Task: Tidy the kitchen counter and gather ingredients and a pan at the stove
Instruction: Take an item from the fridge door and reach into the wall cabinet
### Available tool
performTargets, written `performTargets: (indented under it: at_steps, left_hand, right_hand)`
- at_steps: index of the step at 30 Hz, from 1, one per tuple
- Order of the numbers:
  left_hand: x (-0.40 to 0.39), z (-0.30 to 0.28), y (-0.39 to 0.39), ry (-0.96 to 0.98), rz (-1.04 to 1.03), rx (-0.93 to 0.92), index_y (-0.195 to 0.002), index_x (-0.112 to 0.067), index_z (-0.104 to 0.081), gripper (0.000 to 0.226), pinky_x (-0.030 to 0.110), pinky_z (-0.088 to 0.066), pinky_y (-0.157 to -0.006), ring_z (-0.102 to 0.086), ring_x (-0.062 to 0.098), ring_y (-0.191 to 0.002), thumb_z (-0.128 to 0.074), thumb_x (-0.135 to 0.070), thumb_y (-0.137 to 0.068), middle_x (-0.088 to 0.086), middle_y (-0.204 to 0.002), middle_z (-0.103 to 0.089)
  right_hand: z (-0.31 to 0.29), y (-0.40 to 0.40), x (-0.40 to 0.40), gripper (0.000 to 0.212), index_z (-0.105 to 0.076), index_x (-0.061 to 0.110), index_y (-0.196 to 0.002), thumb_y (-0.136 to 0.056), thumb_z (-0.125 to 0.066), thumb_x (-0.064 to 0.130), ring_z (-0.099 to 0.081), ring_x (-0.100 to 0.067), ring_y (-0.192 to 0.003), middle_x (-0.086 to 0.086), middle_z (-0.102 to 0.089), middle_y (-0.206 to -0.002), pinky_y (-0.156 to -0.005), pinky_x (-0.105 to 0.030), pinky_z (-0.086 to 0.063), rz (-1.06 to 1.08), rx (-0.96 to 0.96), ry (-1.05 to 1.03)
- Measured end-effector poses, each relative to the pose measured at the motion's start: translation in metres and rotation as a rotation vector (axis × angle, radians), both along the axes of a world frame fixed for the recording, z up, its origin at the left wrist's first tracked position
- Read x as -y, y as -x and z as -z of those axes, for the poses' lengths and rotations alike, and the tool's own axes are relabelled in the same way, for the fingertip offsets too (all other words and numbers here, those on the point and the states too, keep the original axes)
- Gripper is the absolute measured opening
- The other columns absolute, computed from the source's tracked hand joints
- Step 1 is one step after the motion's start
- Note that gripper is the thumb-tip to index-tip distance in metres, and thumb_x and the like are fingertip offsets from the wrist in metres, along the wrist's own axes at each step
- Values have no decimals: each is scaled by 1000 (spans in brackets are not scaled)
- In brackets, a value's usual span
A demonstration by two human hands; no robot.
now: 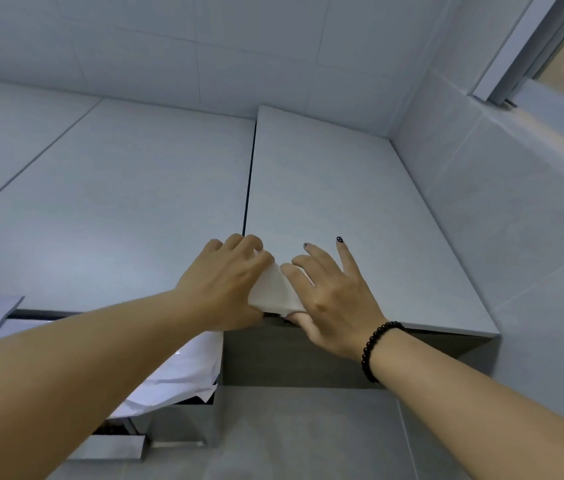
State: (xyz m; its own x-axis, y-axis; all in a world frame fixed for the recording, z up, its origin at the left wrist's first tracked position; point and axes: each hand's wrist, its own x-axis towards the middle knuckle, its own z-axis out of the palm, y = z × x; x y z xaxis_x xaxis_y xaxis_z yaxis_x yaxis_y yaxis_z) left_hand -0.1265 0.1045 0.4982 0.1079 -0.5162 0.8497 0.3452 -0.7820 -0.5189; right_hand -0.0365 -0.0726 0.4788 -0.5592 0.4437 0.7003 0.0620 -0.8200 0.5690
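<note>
I look up at pale grey wall cabinets. My left hand [228,285] grips a white folded sheet [273,289], paper or cloth, and holds it against the lower left corner of the right cabinet door [336,188]. My right hand [329,299], with a black bead bracelet on its wrist, has its thumb hooked under that door's bottom edge and its fingers spread on the front. The door stands slightly proud of the neighbouring door [128,202], with a dark gap between them. No pan, stove or ingredients are in view.
Under the left cabinets hangs a steel range hood [176,431] partly wrapped in white plastic film [183,372]. A tiled wall [530,216] closes the right side, with a window frame [530,53] above it. Grey tiles lie below the cabinets.
</note>
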Motion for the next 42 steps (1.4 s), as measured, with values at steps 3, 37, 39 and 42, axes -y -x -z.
performTargets:
  at_steps: [3,37,39,42]
  left_hand:
    - [-7,-3,15,-145,6,100,-117,-14,-55,61,42,-50,-81,-60,31,-101,-61,-52,-68,8,-119,-59]
    - [98,33,-47,36,440,-429,-153,-32,3,80,41,-40,-109,-31,17,-140,-50,-31,-92,-9,-158,-18]
    - [94,32,-55,101,343,-427,-153,-26,0,79,41,-42,-103,-37,22,-133,-50,-33,-92,-3,-153,-26]
    - [80,34,-70,204,236,-437,-151,-18,-10,76,37,-39,-102,-39,26,-128,-53,-34,-90,3,-147,-34]
  right_hand:
    - [3,16,12,74,-49,9,-119,-63,-82,44,-57,-34,-115,-9,-62,-111,-98,-62,-41,-38,64,-33]
    - [35,-2,155,19,-53,23,-107,-91,-61,20,-57,-7,-85,15,-58,-91,-64,-5,-38,-955,-420,-610]
    - [40,-17,160,11,-52,24,-97,-91,-60,21,-59,-12,-87,17,-59,-87,-65,-15,-40,-966,-509,-672]
    - [44,-32,159,20,-47,24,-77,-93,-57,19,-55,-21,-77,7,-56,-74,-66,-25,-36,-946,-483,-718]
